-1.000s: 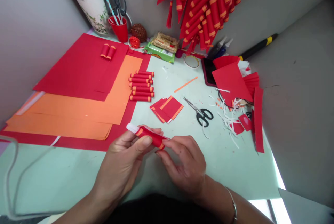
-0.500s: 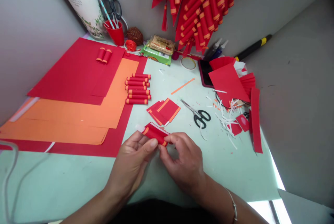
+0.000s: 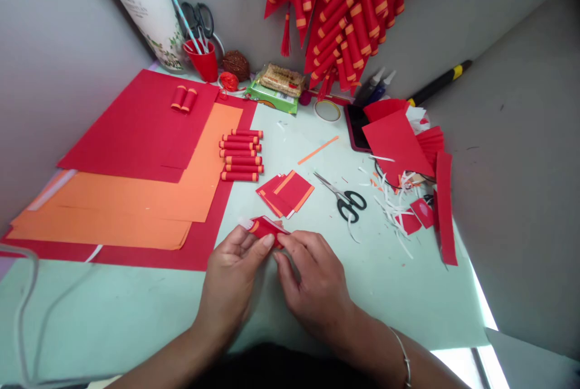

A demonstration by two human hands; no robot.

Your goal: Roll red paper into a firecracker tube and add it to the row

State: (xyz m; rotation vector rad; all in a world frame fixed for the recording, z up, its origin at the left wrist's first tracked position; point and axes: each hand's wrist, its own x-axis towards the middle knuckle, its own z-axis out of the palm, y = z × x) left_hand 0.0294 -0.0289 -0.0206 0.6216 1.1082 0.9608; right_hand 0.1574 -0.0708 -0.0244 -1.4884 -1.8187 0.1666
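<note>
Red paper roll [image 3: 265, 229], orange-banded, on a white stick [image 3: 246, 223]: head view, held just above the table [image 3: 136, 310], in front of the person. Left hand [image 3: 238, 274]: fingers closed around the roll. Right hand [image 3: 312, 283]: fingertips pinching its right end. Change over the last second: less roll exposed, wrap looks tighter. Adjacent: cut squares [image 3: 286, 191], scissors [image 3: 344, 199], finished rolls [image 3: 241, 155].

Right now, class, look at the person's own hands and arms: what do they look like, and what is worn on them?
Both the left hand and the right hand are bare: no gloves, no rings that show, nails short and unpainted. No sleeves are in view. A thin silvery bangle circles the right wrist.
</note>
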